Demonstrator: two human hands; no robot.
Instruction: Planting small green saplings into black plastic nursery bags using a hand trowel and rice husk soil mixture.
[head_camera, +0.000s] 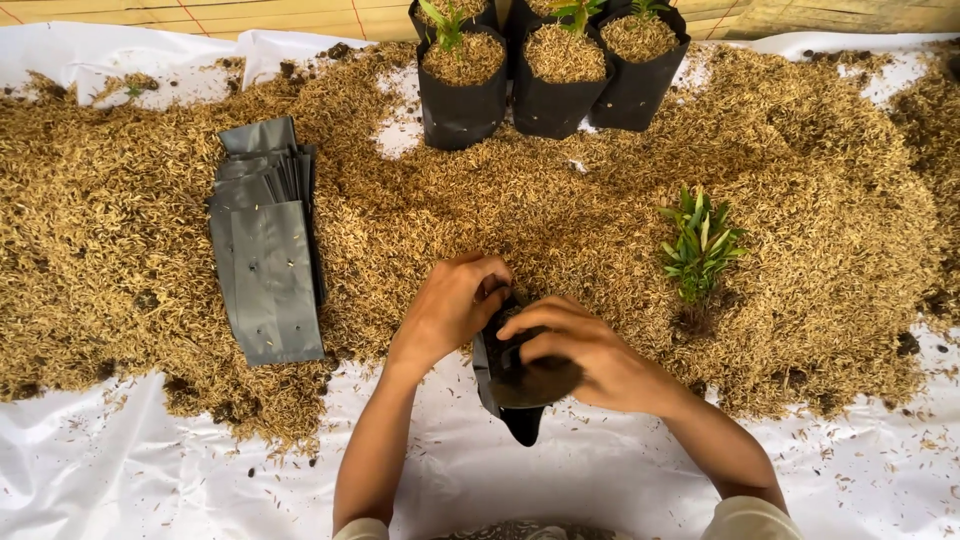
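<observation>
Both hands grip one empty black nursery bag (512, 388) at the near edge of a wide heap of rice husk (820, 210). My left hand (450, 308) pinches the bag's rim on the far left side. My right hand (585, 355) holds the rim from the right, fingers curled over the opening. The bag's lower corner hangs over the white plastic sheet (150, 470). A small green seedling (700, 245) lies on the husk to the right of my hands.
A stack of flat grey-black bags (265, 265) lies on the husk at the left. Three filled black bags (550, 75) with small plants stand at the far middle. A woven mat shows beyond the sheet's far edge.
</observation>
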